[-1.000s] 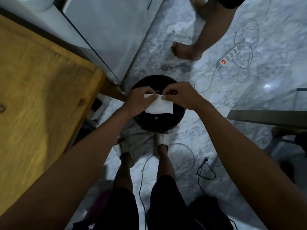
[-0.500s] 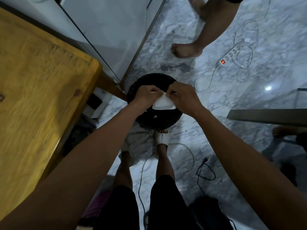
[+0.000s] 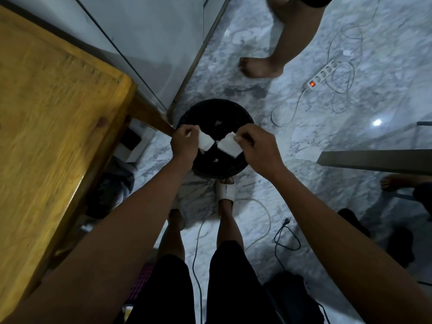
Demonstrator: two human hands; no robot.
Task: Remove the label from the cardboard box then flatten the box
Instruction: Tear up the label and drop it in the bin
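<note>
Head view: left hand [image 3: 184, 146], right hand [image 3: 257, 148] each grip probable label halves [image 3: 230, 145] over bin [image 3: 236, 164].

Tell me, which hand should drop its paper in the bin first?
Probably right: the right hand pinches its white paper piece above the round black bin; the left hand sits by the rim.

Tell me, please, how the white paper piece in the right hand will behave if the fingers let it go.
The paper piece looks thin and light, so it would probably flutter, not drop straight. Only the right hand pinches one edge; it seems floppy. Held over the black bin, it likely lands inside.
</note>
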